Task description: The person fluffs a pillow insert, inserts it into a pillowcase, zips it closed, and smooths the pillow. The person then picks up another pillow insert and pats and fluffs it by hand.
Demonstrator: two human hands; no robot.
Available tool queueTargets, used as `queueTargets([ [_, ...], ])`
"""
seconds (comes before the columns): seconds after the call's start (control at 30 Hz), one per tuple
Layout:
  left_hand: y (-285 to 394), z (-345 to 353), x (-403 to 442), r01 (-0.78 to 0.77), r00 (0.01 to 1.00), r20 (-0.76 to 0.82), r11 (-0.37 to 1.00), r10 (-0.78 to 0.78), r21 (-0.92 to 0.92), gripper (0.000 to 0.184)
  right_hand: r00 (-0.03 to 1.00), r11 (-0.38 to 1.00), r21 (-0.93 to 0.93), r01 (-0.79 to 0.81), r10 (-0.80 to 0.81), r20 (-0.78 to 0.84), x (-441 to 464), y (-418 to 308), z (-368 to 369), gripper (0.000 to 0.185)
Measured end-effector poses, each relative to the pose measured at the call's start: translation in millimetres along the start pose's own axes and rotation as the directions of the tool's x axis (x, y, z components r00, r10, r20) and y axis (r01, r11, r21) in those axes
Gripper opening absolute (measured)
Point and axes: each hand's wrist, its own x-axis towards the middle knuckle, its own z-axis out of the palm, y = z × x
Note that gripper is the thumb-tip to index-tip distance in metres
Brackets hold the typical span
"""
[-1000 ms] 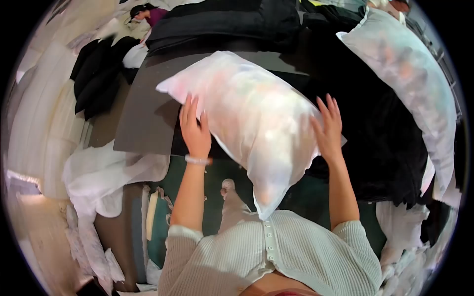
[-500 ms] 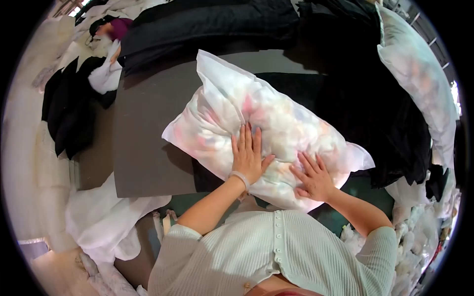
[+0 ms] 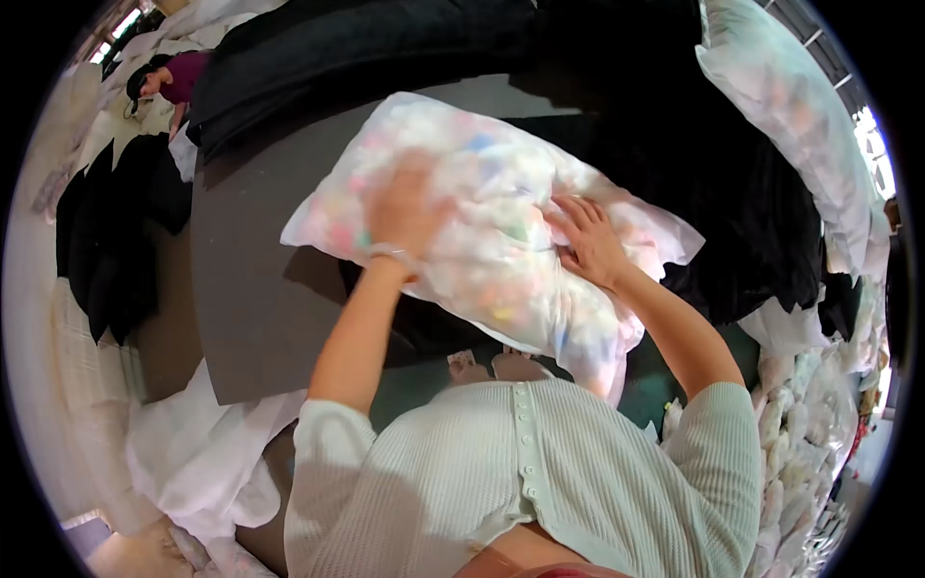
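A plump white pillow [image 3: 482, 183] with coloured bits showing through its thin cover lies slantwise on the table in front of me. My left hand [image 3: 409, 207], wearing a pale band at the wrist, is over the pillow's left part; motion smears its fingers, and whether it touches the cover I cannot tell. On the right part of the pillow rests my right hand [image 3: 590, 241], fingers stretched out and pressing into the soft cover. A crease runs beside this hand, and the pillow's near right corner droops over the table edge.
A grey board [image 3: 246, 279] lies under the pillow's left side. Black fabric [image 3: 703, 183] is heaped behind and to the right. Another filled white pillow [image 3: 790, 106] leans at the far right. White cloth [image 3: 202, 443] hangs at lower left. A person [image 3: 178, 82] bends at the far left.
My left hand has moved left and away from me across the pillow. My right hand has shifted slightly up and left. The pillow's far left corner is now rounder, its near corner hanging lower.
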Motion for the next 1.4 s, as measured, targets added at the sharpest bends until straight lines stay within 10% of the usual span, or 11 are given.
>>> queueTargets([
  [0.03, -35, -4, -13, 0.105, 0.991, -0.093, 0.985, -0.093, 0.136, 0.068, 1.0, 1.0, 0.01, -0.002, 0.002, 0.005, -3, 4, 0, 0.051],
  [0.07, -33, -58, -4, 0.409, 0.881, 0.241, 0.911, -0.408, 0.049, 0.075, 0.999, 0.995, 0.092, 0.026, -0.028, 0.021, 1, 11, 1, 0.044],
  [0.1, -91, -4, -42, 0.426, 0.898, -0.277, 0.836, -0.342, 0.347, 0.069, 0.997, 0.983, 0.176, 0.059, -0.066, 0.031, 6, 16, 2, 0.037],
  [0.13, -110, 1, -54, 0.591, 0.806, -0.132, 0.794, -0.576, 0.144, 0.056, 0.996, 0.979, 0.187, 0.079, -0.086, 0.027, 11, 16, 0, 0.037],
  [0.33, -40, -71, -77, 0.441, 0.873, -0.238, 0.897, -0.427, 0.01, 0.043, 0.918, 0.933, -0.006, 0.359, -0.354, -0.179, 70, 52, -74, 0.019],
  [0.57, 17, -106, -176, 0.74, 0.668, -0.184, 0.62, -0.721, 0.26, 0.051, 0.799, 0.895, 0.113, 0.431, -0.437, 0.413, 46, 40, -90, 0.027],
  [0.73, 21, -88, -114, 0.357, 0.923, -0.213, 0.919, -0.32, 0.169, 0.051, 0.843, 0.839, 0.234, 0.491, -0.526, 0.117, 122, -43, -72, 0.041],
  [0.93, 10, -30, -101, 0.266, 0.871, 0.36, 0.936, -0.335, 0.229, 0.077, 0.745, 0.901, 0.007, 0.433, -0.363, 0.559, 137, -74, 11, 0.117],
  [1.2, -91, 41, -3, 0.264, 0.791, 0.492, 0.928, -0.365, 0.264, 0.085, 0.909, 0.906, -0.264, 0.331, -0.231, 0.347, 218, -71, 124, 0.076],
  [1.4, -75, 20, -99, 0.19, 0.965, 0.21, 0.973, -0.16, -0.132, 0.082, 0.898, 0.932, 0.039, 0.361, -0.359, 0.256, 154, -92, 86, 0.088],
])
